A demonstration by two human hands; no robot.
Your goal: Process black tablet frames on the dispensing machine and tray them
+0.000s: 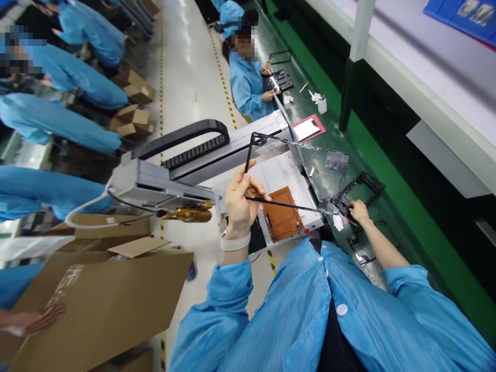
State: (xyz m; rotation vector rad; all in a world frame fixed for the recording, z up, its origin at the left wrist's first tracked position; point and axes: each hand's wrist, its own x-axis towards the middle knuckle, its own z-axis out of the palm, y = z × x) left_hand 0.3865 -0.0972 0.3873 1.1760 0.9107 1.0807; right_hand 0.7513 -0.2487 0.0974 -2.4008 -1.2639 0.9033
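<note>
"What was being held?"
"A thin black frame (290, 205) was held up by the left hand (240, 199), above the white machine bed (279, 170) and the edge of the green bench (333, 138). Its sides were skinny and its middle was cut out. A grey patch (336, 160) could be seen at its far right corner."
"Which way was it turned?"
"Its long way was stretched from left to right. Its short left side was pointed from near to far."
"Where was it next to the fingers?"
"Its near left part was pinched by the thumb and bent fingers (258, 188) of the left hand, which were closed on it. The rest was held out to the right, with the near bar seen across the brown plate (287, 225)."
"And the right hand (359, 212)?"
"It was placed at more black frames (364, 177) on the bench, near the held frame's right end. Its fingers were bent, but whether anything was gripped could not be told."
</note>
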